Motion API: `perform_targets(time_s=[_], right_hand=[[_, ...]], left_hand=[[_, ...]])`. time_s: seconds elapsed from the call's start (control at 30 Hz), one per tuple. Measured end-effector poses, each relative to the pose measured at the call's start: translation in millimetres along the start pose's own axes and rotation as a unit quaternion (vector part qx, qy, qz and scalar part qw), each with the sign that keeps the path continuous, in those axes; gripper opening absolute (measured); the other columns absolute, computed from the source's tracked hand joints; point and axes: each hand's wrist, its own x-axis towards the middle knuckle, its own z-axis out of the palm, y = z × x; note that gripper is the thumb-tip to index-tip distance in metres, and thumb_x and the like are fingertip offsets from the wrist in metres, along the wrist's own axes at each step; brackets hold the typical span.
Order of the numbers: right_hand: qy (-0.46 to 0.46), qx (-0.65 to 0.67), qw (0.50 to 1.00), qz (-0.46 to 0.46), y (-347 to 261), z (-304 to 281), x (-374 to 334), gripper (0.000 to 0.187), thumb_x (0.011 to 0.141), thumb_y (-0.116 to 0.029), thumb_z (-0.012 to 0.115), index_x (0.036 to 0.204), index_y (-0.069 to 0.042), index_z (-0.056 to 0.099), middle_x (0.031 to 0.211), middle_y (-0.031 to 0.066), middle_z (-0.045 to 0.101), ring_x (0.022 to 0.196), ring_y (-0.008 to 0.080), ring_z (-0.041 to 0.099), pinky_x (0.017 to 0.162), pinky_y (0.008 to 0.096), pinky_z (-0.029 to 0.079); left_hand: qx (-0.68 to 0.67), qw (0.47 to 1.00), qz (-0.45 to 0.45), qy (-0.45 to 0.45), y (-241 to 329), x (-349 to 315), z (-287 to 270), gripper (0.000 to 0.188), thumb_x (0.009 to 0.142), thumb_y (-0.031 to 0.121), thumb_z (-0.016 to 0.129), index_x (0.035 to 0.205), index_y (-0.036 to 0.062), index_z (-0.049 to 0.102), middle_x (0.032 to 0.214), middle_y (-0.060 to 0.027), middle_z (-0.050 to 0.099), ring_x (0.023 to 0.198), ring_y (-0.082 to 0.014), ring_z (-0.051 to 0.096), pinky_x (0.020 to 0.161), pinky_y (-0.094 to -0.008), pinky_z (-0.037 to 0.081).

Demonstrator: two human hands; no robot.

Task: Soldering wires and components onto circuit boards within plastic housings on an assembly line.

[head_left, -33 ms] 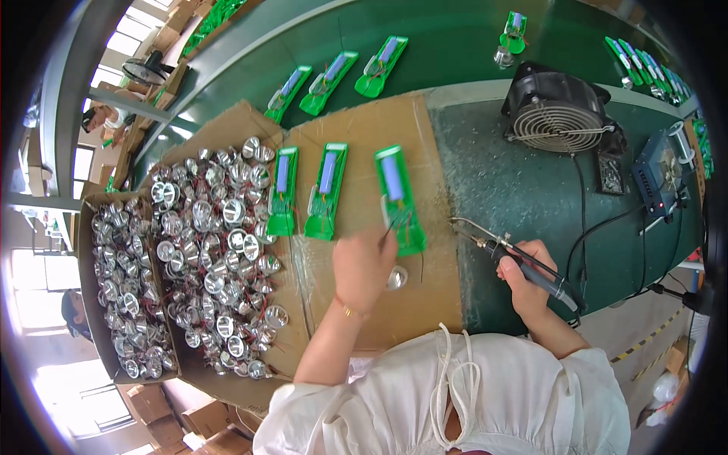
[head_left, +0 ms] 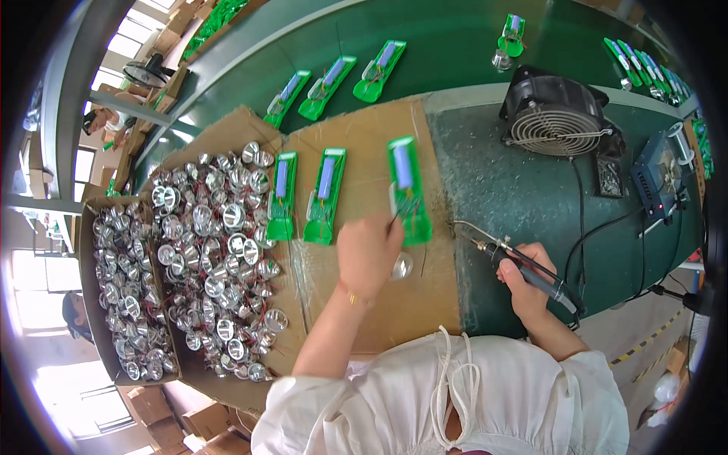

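My left hand is closed, its fingertips pinching what looks like a thin dark wire at the left side of a green plastic housing. The housing carries a blue cylindrical battery and a small circuit board with red wires. Just below it lies a silver reflector cup, partly behind the hand. My right hand grips a soldering iron, with a thin metal tube along it. The iron's tip points left, a little apart from the housing. My left fingertips are partly hidden.
Two similar green housings lie left on the cardboard. A carton of many wired reflector cups stands farther left. Behind are more housings, a black fan and a blue soldering station with cables.
The green housing has shifted right and slightly away from me, with my left hand moving a little to the right too. My right hand and the soldering iron stay nearly in place.
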Motion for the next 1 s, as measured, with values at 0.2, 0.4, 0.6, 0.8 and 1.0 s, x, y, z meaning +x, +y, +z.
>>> perform_targets(time_s=[0.2, 0.4, 0.6, 0.8, 1.0], right_hand=[[0.027, -0.014, 0.999, 0.026, 7, 0, 3, 0.015, 0.076, -0.004, 0.066, 0.082, -0.002, 0.053, 0.071, 0.0033, 0.058, 0.061, 0.0058, 0.051, 0.055, 0.0198, 0.042], [0.043, 0.012, 0.997, 0.056, 3, 1, 10, 0.015, 0.075, -0.002, 0.066, 0.081, -0.002, 0.052, 0.069, 0.0031, 0.058, 0.060, 0.0063, 0.051, 0.056, 0.0203, 0.043], [0.014, 0.041, 0.996, 0.072, 2, 3, 8, 0.015, 0.076, -0.001, 0.065, 0.082, -0.001, 0.051, 0.068, 0.0037, 0.058, 0.061, 0.0067, 0.053, 0.055, 0.0211, 0.044], [0.036, 0.015, 0.999, 0.029, 7, 1, 9, 0.014, 0.077, -0.005, 0.064, 0.081, -0.002, 0.052, 0.065, 0.0030, 0.057, 0.058, 0.0070, 0.053, 0.054, 0.0209, 0.043], [0.025, 0.002, 0.999, -0.020, 1, 3, 8, 0.014, 0.079, -0.006, 0.063, 0.084, 0.000, 0.051, 0.068, 0.0063, 0.058, 0.058, 0.0084, 0.054, 0.053, 0.0213, 0.045]], left_hand=[[0.082, 0.996, 0.004, 0.035, 18, 199, 38, 0.029, 0.077, 0.034, 0.060, 0.079, 0.0053, 0.064, 0.082, -0.0168, 0.063, 0.077, -0.0330, 0.061, 0.067, -0.0427, 0.049], [0.103, 0.992, -0.052, 0.057, -22, 248, 3, 0.045, 0.064, 0.041, 0.066, 0.091, 0.0062, 0.059, 0.096, -0.0130, 0.061, 0.090, -0.0277, 0.059, 0.078, -0.0384, 0.047], [0.135, 0.986, -0.066, -0.068, -26, 201, -19, 0.033, 0.063, 0.041, 0.062, 0.079, 0.0118, 0.066, 0.079, -0.0113, 0.065, 0.078, -0.0262, 0.062, 0.069, -0.0377, 0.049], [0.164, 0.984, 0.013, -0.062, 8, 32, -20, 0.034, 0.068, 0.042, 0.064, 0.079, 0.0096, 0.059, 0.064, -0.0105, 0.061, 0.066, -0.0282, 0.062, 0.056, -0.0381, 0.049], [0.212, 0.917, -0.086, 0.326, -70, -52, -61, 0.055, 0.070, 0.041, 0.068, 0.106, 0.0025, 0.053, 0.100, -0.0166, 0.056, 0.092, -0.0350, 0.052, 0.079, -0.0443, 0.040]])
